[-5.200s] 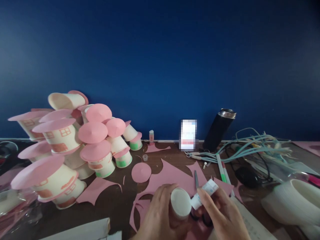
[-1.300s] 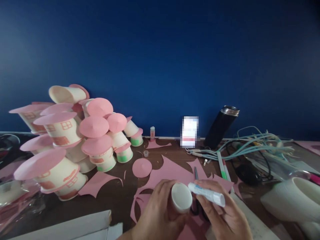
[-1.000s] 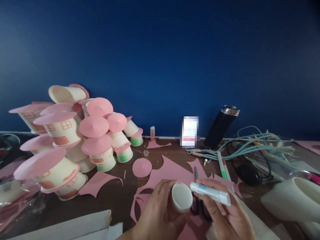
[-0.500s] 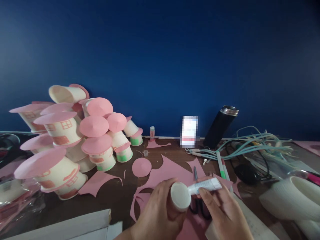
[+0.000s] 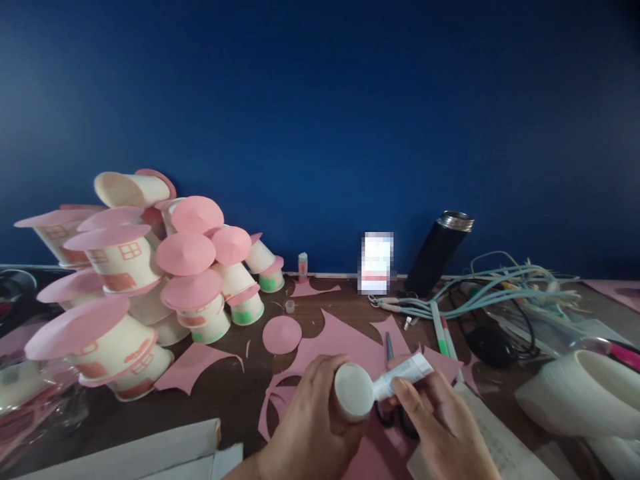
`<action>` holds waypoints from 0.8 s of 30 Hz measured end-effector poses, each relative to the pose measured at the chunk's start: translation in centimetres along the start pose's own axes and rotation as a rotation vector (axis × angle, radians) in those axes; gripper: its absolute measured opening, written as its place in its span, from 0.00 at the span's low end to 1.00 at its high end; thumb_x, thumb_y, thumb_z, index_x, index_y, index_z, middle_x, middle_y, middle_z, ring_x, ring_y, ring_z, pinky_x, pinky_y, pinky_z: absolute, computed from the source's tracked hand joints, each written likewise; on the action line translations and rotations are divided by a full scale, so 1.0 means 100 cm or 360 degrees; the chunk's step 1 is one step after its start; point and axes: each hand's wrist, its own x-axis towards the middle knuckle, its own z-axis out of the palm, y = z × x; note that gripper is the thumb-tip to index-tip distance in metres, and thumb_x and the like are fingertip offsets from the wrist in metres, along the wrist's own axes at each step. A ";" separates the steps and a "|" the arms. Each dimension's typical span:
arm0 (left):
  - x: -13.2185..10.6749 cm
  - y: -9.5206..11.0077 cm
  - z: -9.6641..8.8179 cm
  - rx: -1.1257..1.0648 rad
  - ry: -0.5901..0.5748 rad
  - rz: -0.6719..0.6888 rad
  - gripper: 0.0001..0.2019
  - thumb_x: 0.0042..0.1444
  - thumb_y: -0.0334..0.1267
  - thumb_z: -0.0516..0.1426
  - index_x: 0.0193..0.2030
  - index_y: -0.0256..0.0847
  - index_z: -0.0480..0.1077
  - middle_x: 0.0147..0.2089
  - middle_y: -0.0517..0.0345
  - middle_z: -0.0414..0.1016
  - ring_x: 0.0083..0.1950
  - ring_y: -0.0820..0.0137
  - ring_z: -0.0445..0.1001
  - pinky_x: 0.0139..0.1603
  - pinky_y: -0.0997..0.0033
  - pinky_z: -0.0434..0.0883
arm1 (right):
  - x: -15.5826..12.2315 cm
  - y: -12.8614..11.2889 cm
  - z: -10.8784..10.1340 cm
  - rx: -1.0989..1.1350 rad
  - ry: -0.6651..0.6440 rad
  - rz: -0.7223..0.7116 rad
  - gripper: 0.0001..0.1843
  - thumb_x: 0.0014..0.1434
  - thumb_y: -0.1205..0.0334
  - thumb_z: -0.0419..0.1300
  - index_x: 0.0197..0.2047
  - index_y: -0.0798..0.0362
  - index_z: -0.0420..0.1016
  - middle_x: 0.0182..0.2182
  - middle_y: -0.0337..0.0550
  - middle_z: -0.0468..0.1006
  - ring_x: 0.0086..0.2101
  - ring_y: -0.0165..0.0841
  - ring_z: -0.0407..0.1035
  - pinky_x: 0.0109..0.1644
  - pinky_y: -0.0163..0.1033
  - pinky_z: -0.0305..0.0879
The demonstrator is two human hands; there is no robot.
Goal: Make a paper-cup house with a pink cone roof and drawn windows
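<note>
Left hand: fingers curled round a white cup, held. Right hand: fingers closed on a glue stick, tip at the cup's rim. Between the hands, below: scissors, partly hidden, on pink paper. Table, beyond left hand: pink cone; farther left, stacked pink-roofed cups. Beyond right hand: phone, flask, cables, mouse.

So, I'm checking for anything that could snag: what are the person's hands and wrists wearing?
Both the left hand and right hand look bare: no gloves, rings, watch or sleeves show. The picture's bottom edge cuts off the forearms.
</note>
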 end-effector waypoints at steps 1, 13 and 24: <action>-0.001 -0.001 0.000 -0.0011 -0.0013 -0.0010 0.29 0.49 0.28 0.58 0.58 0.43 0.58 0.54 0.46 0.69 0.55 0.58 0.70 0.56 0.52 0.68 | 0.000 0.001 0.000 -0.0008 0.0008 0.0000 0.14 0.62 0.49 0.58 0.38 0.51 0.71 0.26 0.40 0.79 0.27 0.34 0.74 0.31 0.34 0.73; 0.002 0.004 -0.005 -0.0173 -0.0099 -0.0131 0.27 0.41 0.26 0.64 0.50 0.45 0.67 0.51 0.52 0.68 0.53 0.59 0.68 0.56 0.56 0.68 | -0.004 -0.011 0.004 -0.0045 0.0044 -0.0162 0.11 0.63 0.52 0.58 0.42 0.50 0.73 0.30 0.40 0.80 0.29 0.33 0.75 0.35 0.31 0.74; -0.005 -0.007 0.003 -0.0161 -0.0078 -0.0263 0.36 0.47 0.30 0.59 0.64 0.44 0.54 0.60 0.46 0.68 0.60 0.56 0.68 0.61 0.51 0.65 | -0.003 -0.005 0.000 -0.0064 0.0038 -0.0202 0.10 0.65 0.53 0.55 0.46 0.48 0.71 0.28 0.38 0.80 0.27 0.32 0.76 0.31 0.28 0.74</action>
